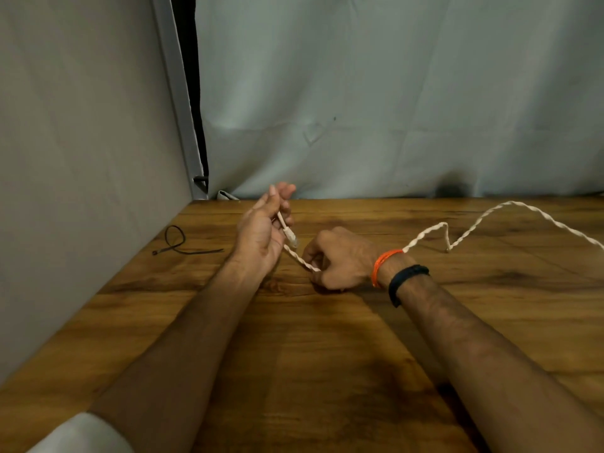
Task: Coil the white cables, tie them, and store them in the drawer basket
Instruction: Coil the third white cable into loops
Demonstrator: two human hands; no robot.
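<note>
A white twisted cable (pixel 470 228) runs in loose bends across the wooden table (pixel 327 338) from the right edge toward the middle. My left hand (pixel 261 230) is raised above the table and holds the cable's plug end against its fingers. My right hand (pixel 340 259) rests low on the table and pinches the cable a short way along from the plug. A taut piece of cable spans the two hands. The cable passes behind my right wrist. No drawer basket is in view.
A black cable tie (pixel 178 245), bent into a loop, lies on the table at the left. A grey panel (pixel 81 158) stands along the left side and a pale cloth (pixel 392 93) hangs behind the table's far edge.
</note>
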